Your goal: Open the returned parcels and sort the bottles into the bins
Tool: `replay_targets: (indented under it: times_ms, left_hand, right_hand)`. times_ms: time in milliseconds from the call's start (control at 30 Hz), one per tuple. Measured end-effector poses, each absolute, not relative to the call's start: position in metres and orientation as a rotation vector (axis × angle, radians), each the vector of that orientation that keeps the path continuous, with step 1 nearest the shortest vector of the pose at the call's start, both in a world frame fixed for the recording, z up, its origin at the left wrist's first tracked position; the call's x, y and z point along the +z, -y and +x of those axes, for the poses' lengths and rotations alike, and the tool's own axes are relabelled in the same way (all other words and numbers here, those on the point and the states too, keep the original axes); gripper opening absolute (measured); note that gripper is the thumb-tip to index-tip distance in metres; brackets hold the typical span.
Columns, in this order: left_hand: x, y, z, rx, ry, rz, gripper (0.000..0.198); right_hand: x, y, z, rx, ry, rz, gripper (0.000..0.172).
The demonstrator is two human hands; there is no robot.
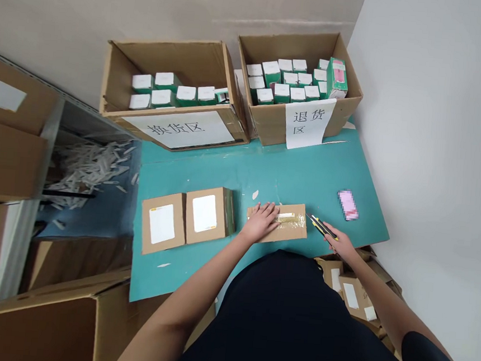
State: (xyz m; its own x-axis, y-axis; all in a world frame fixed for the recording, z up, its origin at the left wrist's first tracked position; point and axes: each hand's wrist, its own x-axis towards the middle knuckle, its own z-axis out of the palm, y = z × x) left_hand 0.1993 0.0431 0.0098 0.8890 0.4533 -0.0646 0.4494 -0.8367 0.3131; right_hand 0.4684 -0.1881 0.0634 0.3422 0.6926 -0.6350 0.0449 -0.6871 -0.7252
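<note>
A taped brown carton [290,231] lies on the teal table [233,171] in front of my body. On its left part rests my left hand [261,221], palm down with the fingers spread, pressing on the top. My right hand [337,240] grips a black and yellow box cutter [319,225], whose tip points left at the carton's right end. Two more closed cartons with white labels, one [161,224] at the far left and another [207,213] beside it, stand to the left of my left hand.
At the back stand two open boxes, the left [118,83] and the right [266,124], holding several green-and-white packs. A blurred pink object [348,205] lies at the right. Cardboard [352,294] fills the lower right; a large open box [110,326] stands lower left.
</note>
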Motion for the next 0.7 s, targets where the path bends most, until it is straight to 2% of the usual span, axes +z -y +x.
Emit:
replay_targets:
  times_ms: [700]
  left_hand:
    - [0.007, -0.038, 0.201, 0.027, -0.723, 2.776, 0.049]
  right_hand:
    - [0.064, 0.188, 0.459, 1.455, 0.576, -1.923, 0.069]
